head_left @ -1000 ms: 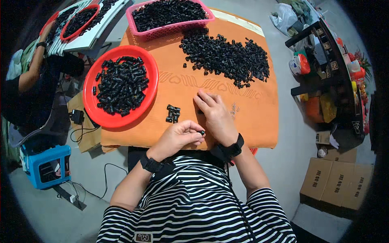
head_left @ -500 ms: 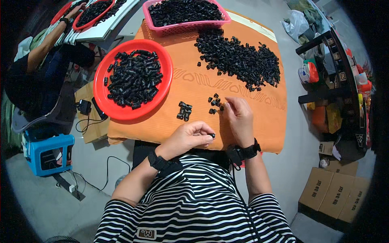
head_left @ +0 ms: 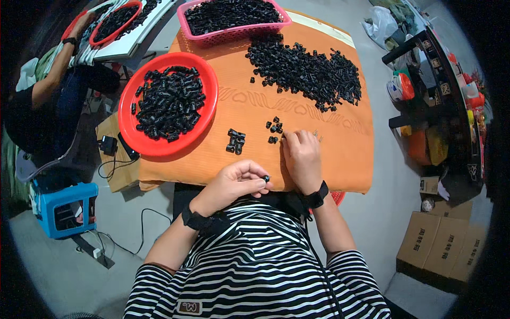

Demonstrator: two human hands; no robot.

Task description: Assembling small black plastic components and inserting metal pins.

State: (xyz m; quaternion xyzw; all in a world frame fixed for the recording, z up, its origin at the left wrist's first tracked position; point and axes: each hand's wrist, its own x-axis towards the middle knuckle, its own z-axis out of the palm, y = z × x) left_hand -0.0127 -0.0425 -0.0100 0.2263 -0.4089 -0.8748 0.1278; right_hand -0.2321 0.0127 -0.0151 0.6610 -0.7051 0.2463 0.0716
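My left hand (head_left: 237, 183) pinches a small black plastic fitting (head_left: 266, 178) between thumb and fingertips, close to the table's near edge. To its right, my right hand (head_left: 303, 159) rests with bent fingers beside a small cluster of short black caps (head_left: 274, 126). Its fingertips are closed together, and what they hold, if anything, is hidden. Several longer black fittings (head_left: 235, 141) lie grouped on the orange cloth (head_left: 186, 173), left of the caps. Beyond them a red round tray (head_left: 126, 125) holds a heap of similar black fittings.
A wide pile of black caps (head_left: 305, 69) covers the far right of the cloth. Behind it stands a pink basket (head_left: 234, 35) of black parts. Tiny pale pieces (head_left: 317, 135) lie right of my right hand. At far left, another person's arm (head_left: 56, 74) reaches toward red trays.
The whole view has shifted slightly. My right hand has drawn a little back and left at the caps, uncovering tiny pale pieces. My left hand still holds its fitting.
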